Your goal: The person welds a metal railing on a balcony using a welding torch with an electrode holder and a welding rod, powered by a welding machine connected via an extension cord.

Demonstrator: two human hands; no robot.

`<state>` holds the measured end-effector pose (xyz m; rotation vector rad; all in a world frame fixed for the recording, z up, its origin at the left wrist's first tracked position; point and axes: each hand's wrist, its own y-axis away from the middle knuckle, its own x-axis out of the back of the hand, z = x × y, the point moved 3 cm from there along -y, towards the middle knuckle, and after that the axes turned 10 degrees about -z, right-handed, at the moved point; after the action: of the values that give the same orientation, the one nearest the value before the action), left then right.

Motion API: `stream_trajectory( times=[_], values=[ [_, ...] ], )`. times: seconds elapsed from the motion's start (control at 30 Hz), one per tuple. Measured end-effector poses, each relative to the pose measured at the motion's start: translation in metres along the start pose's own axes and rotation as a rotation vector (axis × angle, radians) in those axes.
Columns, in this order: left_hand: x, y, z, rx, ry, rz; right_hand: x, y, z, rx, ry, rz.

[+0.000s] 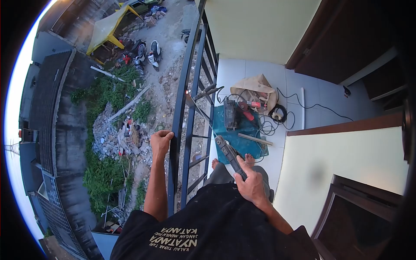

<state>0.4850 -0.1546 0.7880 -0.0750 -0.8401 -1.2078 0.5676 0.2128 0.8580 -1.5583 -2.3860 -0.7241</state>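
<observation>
My right hand (252,185) is wrapped round the handle of a dark welding electrode holder (229,151). A thin electrode (202,115) sticks out of its head and slants up to the black metal railing (175,147). A small orange glow shows on the railing at the rod's tip. Close by, a dark clamp (207,91) with a cable is attached to the railing. My left hand (161,142) is on the railing's outer side, its fingers curled and closed against the top rail.
A welding machine (230,116) and a red angle grinder (248,113) lie on a green sheet (242,145) by my bare feet. Beyond are a tan sack (255,86), a coiled black cable (277,113) and a white strip (303,108). Outside the railing, the ground drops far below.
</observation>
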Motion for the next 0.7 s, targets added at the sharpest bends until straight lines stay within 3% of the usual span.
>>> stream_trajectory(
  times=[0.7],
  values=[
    [0.0, -0.006, -0.01, 0.01, -0.029, -0.008, -0.003, -0.001, -0.007, -0.096, -0.057, -0.072]
  ],
)
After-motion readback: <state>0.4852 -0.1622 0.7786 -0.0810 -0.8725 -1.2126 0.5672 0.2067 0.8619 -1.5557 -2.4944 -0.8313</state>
